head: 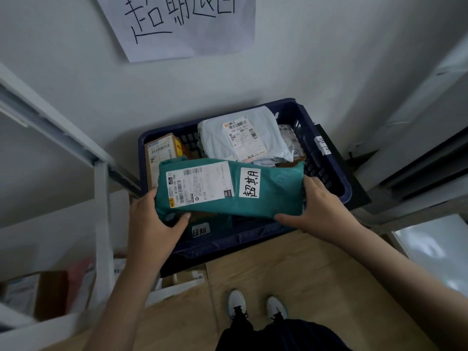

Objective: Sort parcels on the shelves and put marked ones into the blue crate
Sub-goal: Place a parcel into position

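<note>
A teal parcel (273,196) with a shipping label and a white handwritten sticker hangs over the near half of the blue crate (326,163). My left hand (152,224) grips its left end, thumb underneath. My right hand (319,211) holds its right end, thumb along the lower edge. Inside the crate lie a pale grey bag parcel (243,140), a brown carton (162,150) at the left and another teal parcel (210,228) with a sticker below the held one.
The crate stands on a wooden floor (291,272) against a white wall with a handwritten paper sign (177,24). White shelf frames (101,198) with parcels flank the left; a shelf (430,244) stands at the right. My shoes (255,307) are below.
</note>
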